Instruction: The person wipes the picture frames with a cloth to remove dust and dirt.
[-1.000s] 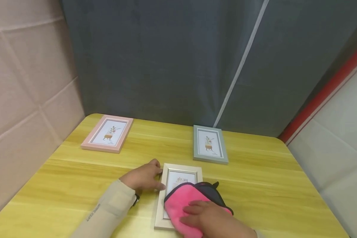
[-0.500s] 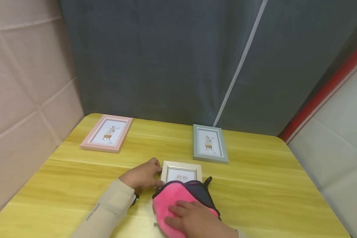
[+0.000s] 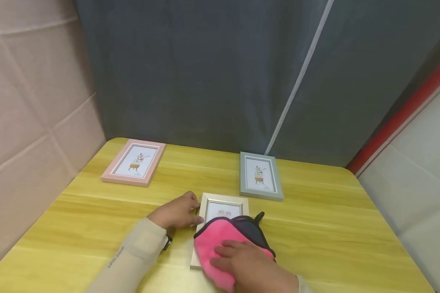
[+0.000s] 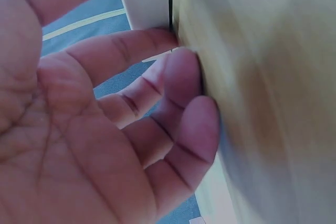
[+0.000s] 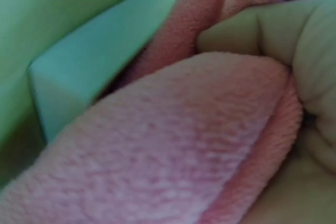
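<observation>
A cream picture frame [image 3: 225,198] lies on the table, its printed word upside down in the head view. My left hand [image 3: 177,210] touches its left edge with thumb and forefinger. In the left wrist view the forefinger [image 4: 131,45] reaches the frame's side [image 4: 149,1], while the other fingers bend against the tabletop. A pink cloth with dark trim and a dark backing [image 3: 220,236] covers much of the frame's lower part. My right hand [image 3: 247,260] holds the cloth on the frame, spread from above. In the right wrist view, fingers grip a fold of the cloth [image 5: 152,135].
Farther back on the yellow wooden table [image 3: 315,228] lie a pink picture frame [image 3: 108,176] at the left and a grey-green picture frame [image 3: 278,183] right of centre. A dark curtain [image 3: 205,73] hangs behind the table, with pale walls at both sides.
The right hand and cloth have swept left across the cream frame, then slightly back right and away. The cream frame has slid a little away from the person, the left hand staying at its edge.
</observation>
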`<state>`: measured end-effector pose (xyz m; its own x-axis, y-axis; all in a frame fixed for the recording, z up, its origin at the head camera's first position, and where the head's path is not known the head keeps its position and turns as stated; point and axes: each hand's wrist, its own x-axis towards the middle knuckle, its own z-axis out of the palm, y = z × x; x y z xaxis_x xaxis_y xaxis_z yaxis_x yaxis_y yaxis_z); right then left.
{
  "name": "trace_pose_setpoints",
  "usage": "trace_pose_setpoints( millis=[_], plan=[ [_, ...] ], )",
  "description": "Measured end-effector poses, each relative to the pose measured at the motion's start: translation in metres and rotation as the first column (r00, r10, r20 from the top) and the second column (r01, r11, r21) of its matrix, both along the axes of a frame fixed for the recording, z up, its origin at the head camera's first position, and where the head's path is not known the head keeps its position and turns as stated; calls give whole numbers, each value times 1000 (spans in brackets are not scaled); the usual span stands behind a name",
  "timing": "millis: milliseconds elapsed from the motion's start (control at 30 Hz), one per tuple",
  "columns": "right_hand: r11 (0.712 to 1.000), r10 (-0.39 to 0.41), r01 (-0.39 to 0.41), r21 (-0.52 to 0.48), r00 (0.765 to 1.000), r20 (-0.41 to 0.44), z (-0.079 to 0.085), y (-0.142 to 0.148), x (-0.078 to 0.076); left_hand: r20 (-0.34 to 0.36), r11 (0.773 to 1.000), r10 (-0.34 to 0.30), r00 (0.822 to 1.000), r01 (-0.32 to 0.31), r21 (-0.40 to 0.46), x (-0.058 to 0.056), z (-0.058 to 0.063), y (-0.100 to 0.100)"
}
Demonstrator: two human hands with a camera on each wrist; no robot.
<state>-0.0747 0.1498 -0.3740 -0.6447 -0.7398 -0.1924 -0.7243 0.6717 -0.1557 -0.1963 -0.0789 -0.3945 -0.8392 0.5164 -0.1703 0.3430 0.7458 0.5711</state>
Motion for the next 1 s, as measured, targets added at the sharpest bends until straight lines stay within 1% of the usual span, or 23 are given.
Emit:
trace_pose_setpoints(
  millis=[67, 133, 267, 300, 400, 533, 667, 733, 767, 800, 867, 900, 967, 1000],
  plan=[
    [998, -60, 61, -7, 997, 48, 3, 7, 2, 0, 1000, -2, 1000, 2, 2, 0, 0, 0],
    [993, -117, 119, -15, 988, 96, 6, 15, 3, 1, 1000, -3, 1000, 3, 7, 0, 0, 0],
    [979, -193, 200, -31, 968, 159, 9, 27, 6, 9, 1000, -3, 1000, 3, 14, 1, 0, 0],
    [977, -201, 210, -37, 966, 165, 10, 29, 6, 10, 1000, -2, 1000, 2, 15, 1, 0, 1],
    [977, -194, 205, -57, 969, 156, 10, 33, 7, 17, 1000, -2, 1000, 2, 22, 3, 1, 2],
    [980, -165, 177, -89, 977, 136, 10, 33, 7, 19, 1000, -1, 1000, 0, 16, 5, 1, 2],
    [978, -177, 192, -77, 970, 164, 12, 24, 5, 11, 1000, -2, 1000, 2, 10, 5, 0, 1],
    [982, -165, 178, -68, 973, 164, 11, 17, 4, 3, 1000, -5, 1000, 5, 7, 5, 0, 0],
    [986, -145, 156, -61, 977, 153, 11, 13, 3, -1, 1000, -5, 1000, 6, 7, 5, 0, 1],
    [990, -115, 123, -62, 985, 128, 10, 10, 3, -7, 1000, -7, 1000, 7, 5, 4, 0, 1],
    [998, -27, 30, -58, 999, 47, 8, 2, 2, -8, 1000, -6, 1000, 6, 5, 4, 0, 1],
    [998, 14, -13, -55, 1000, 5, 6, -1, 1, -9, 1000, -5, 1000, 5, 2, 4, -1, 2],
    [996, 76, -79, -42, 994, -73, 4, -8, 1, -12, 1000, -4, 1000, 4, -2, 4, 0, 2],
    [995, 92, -95, -31, 992, -89, 2, -11, 0, -13, 1000, -4, 1000, 4, -5, 4, 0, 3]
  ],
)
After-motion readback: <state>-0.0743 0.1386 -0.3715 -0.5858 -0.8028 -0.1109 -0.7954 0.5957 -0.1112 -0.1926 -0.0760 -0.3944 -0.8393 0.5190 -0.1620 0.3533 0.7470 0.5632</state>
